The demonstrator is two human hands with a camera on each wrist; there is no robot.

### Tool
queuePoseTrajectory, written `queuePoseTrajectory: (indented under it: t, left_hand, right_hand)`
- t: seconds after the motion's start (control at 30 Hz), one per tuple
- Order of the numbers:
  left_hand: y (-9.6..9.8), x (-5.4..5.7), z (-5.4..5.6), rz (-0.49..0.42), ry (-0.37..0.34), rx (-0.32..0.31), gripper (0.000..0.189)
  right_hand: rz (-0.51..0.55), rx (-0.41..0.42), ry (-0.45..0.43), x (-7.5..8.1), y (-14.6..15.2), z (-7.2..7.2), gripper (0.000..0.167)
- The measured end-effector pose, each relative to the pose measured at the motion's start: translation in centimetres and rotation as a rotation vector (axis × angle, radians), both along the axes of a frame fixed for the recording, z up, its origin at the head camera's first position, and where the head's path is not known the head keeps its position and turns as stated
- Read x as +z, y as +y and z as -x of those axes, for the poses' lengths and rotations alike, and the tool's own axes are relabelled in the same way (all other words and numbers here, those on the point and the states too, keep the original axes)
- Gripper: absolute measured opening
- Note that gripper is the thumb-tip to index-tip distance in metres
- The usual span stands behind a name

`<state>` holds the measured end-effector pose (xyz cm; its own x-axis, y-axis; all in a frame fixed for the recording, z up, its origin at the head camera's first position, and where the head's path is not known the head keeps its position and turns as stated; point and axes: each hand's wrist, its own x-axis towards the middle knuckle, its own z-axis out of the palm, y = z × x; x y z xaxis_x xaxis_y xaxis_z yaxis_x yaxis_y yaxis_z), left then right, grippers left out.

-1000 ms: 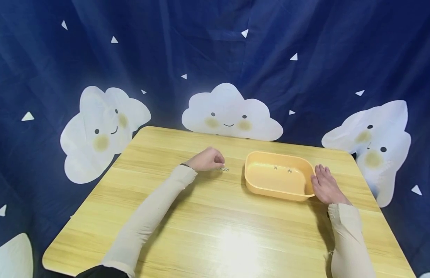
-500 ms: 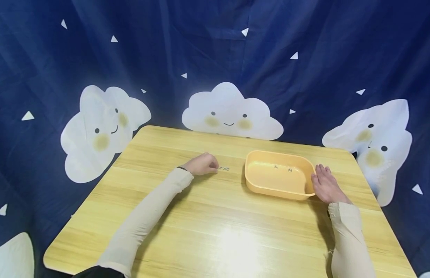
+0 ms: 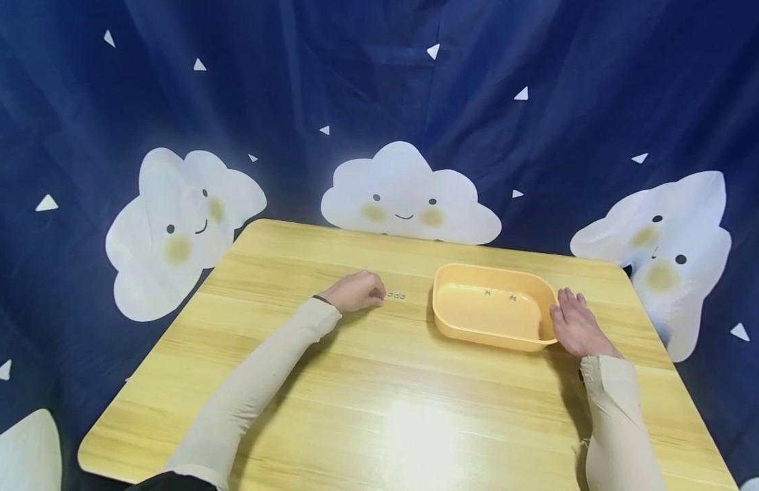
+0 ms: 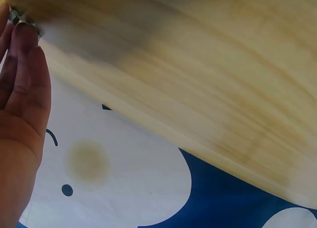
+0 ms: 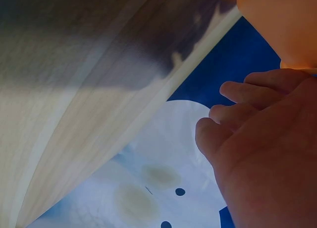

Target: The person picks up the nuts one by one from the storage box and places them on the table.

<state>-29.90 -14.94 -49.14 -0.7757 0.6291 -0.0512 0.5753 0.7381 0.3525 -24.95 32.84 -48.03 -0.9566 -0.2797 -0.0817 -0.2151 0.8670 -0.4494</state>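
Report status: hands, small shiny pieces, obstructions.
Left hand at row of small shiny pieces, grip unclear. Right hand against orange tray. Two pieces inside. Only tray wall seen in the way.

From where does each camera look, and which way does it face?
Head: on the head, facing forward and down at table, tray and curtain; left hand, right hand and sleeves show.
Left wrist: on that wrist, facing table, curtain and small shiny pieces; only the left hand shows.
Right wrist: on that wrist, facing table, curtain and tray; only the right hand shows.
Shared: head and right wrist both show the tray.
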Motion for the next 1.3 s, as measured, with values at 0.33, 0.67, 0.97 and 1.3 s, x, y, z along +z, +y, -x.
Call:
queuePoseTrajectory:
  t: [0.33,0.67,0.97,1.3]
  left_hand:
    - [-0.4,0.0,-0.1,0.01,0.019,0.036,0.012]
    - [-0.6,-0.1,-0.3,-0.002,0.005,0.102,0.011]
    - [-0.8,0.0,-0.4,-0.038,0.002,0.161,0.016]
    - [-1.2,1.1,-0.3,-0.064,-0.016,0.18,0.015]
  right_hand:
    - [0.008,0.002,0.007,0.0,0.1,0.1,0.063]
    - [0.018,0.003,0.012,-0.2,0.2,0.0,0.063]
    - [0.024,-0.001,0.005,-0.1,0.1,-0.1,0.063]
    - [0.016,0.011,0.017,-0.2,0.1,0.1,0.063]
